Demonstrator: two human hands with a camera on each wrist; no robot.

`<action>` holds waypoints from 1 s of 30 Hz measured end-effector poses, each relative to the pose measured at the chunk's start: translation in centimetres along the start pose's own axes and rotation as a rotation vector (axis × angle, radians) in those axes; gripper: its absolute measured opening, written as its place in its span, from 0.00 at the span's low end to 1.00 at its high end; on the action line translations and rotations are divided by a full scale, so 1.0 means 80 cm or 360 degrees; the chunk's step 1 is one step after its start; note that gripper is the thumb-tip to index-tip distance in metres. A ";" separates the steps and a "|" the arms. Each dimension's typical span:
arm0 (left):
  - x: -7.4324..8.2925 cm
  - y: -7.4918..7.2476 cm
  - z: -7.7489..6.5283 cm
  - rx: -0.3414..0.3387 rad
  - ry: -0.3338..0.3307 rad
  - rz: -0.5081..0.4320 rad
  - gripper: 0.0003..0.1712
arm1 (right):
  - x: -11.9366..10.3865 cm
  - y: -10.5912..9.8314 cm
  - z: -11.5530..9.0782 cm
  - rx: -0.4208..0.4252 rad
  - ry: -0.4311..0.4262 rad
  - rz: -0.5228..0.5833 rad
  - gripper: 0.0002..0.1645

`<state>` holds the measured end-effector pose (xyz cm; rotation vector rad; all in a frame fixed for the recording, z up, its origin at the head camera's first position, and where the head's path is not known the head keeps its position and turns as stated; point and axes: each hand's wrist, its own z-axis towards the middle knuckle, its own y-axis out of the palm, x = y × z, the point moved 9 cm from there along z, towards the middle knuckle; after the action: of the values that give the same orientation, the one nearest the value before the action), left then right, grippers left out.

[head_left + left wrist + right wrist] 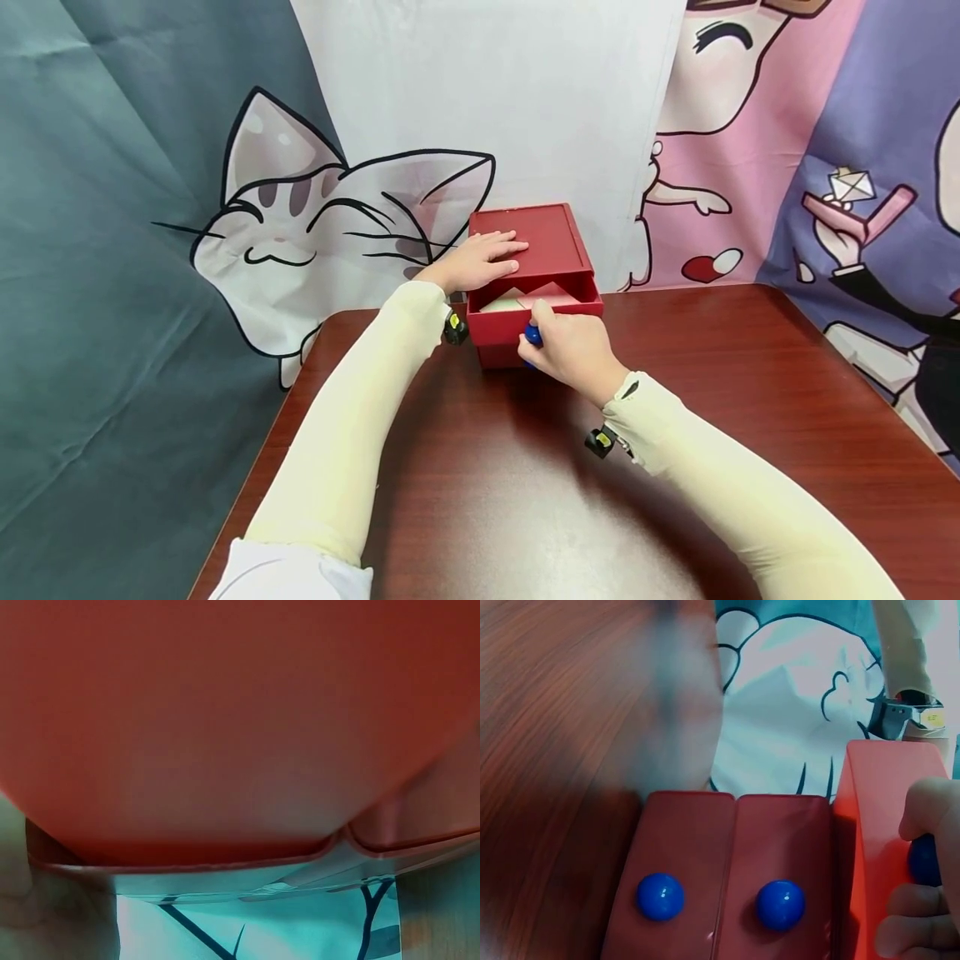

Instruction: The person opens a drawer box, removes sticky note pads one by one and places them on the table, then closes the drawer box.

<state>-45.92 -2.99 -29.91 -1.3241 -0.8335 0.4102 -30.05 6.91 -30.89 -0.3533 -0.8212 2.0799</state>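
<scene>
Head camera: a red box point(551, 250) stood near the far edge of the brown table point(480, 500), its top drawer point(495, 327) part-way out, as I watched from afar. The person's left hand point(483, 258) rested on the box's top, fingers straight and slightly spread; the right hand point(570, 346) pinched the drawer's blue knob point(532, 335) between thumb and curled fingers. Pale and pink papers point(551, 294) lay inside, and the right wrist view showed two lower drawers point(780, 832) closed. I could not tell whether the drawer was heading in or out. Either way, I judged, the step called for level, straight force on the knob, with steady left-hand pressure against sliding or tipping.
</scene>
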 end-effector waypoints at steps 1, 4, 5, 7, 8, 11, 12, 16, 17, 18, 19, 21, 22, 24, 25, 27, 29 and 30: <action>0.000 0.000 0.000 0.0003 0.0001 -0.0001 0.32 | -0.001 -0.001 -0.001 0.0000 0.0002 -0.0004 0.17; 0.000 0.001 0.001 0.0011 -0.0001 -0.0006 0.32 | -0.004 -0.005 -0.002 -0.0005 -0.0001 -0.0012 0.17; -0.001 0.001 0.001 0.0013 -0.0006 -0.0006 0.32 | -0.006 -0.007 -0.002 -0.0006 -0.0003 -0.0011 0.16; -0.002 0.001 0.001 0.0016 -0.0014 -0.0005 0.32 | -0.008 -0.009 -0.003 0.0000 -0.0005 -0.0014 0.16; -0.003 0.001 0.001 0.0018 -0.0018 -0.0007 0.32 | -0.010 -0.010 -0.004 0.0000 -0.0005 -0.0013 0.17; -0.003 0.001 0.001 0.0019 -0.0019 -0.0008 0.32 | -0.012 -0.011 -0.005 0.0001 0.0005 -0.0022 0.17; -0.003 0.001 0.001 0.0020 -0.0016 -0.0011 0.32 | -0.012 -0.011 -0.006 0.0000 0.0010 -0.0026 0.18; -0.001 0.002 0.000 0.0020 -0.0014 -0.0024 0.32 | -0.014 -0.012 -0.010 -0.0026 0.0026 -0.0029 0.18; 0.000 0.002 -0.001 0.0021 -0.0017 -0.0027 0.32 | -0.014 -0.012 -0.011 -0.0031 0.0028 -0.0026 0.18; 0.001 0.002 -0.001 0.0023 -0.0019 -0.0028 0.31 | -0.015 -0.013 -0.012 -0.0039 0.0029 -0.0026 0.18; 0.001 0.002 -0.002 0.0024 -0.0021 -0.0030 0.31 | -0.016 -0.013 -0.013 -0.0049 0.0031 -0.0026 0.17; 0.002 0.003 -0.002 0.0021 -0.0021 -0.0027 0.31 | -0.018 -0.015 -0.014 -0.0053 0.0029 -0.0028 0.17; 0.002 0.003 -0.001 0.0020 -0.0023 -0.0026 0.31 | -0.019 -0.017 -0.015 -0.0051 0.0026 -0.0030 0.17; 0.002 0.002 -0.001 0.0021 -0.0020 -0.0022 0.31 | -0.021 -0.019 -0.016 -0.0047 0.0022 -0.0035 0.18; 0.002 0.001 0.000 0.0021 -0.0019 -0.0021 0.31 | -0.022 -0.021 -0.016 -0.0039 0.0018 -0.0036 0.18; 0.001 0.000 -0.001 0.0021 -0.0018 -0.0020 0.31 | -0.025 -0.024 -0.017 -0.0020 0.0006 -0.0040 0.18; 0.001 0.000 -0.001 0.0026 -0.0017 -0.0020 0.32 | -0.028 -0.025 -0.019 -0.0010 -0.0005 -0.0045 0.18; 0.001 0.000 -0.002 0.0024 -0.0020 -0.0020 0.32 | -0.029 -0.026 -0.019 -0.0005 -0.0010 -0.0048 0.18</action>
<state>-45.78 -3.07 -29.88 -1.3031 -0.8474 0.4145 -26.58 6.57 -30.77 -0.3346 -0.8290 2.0527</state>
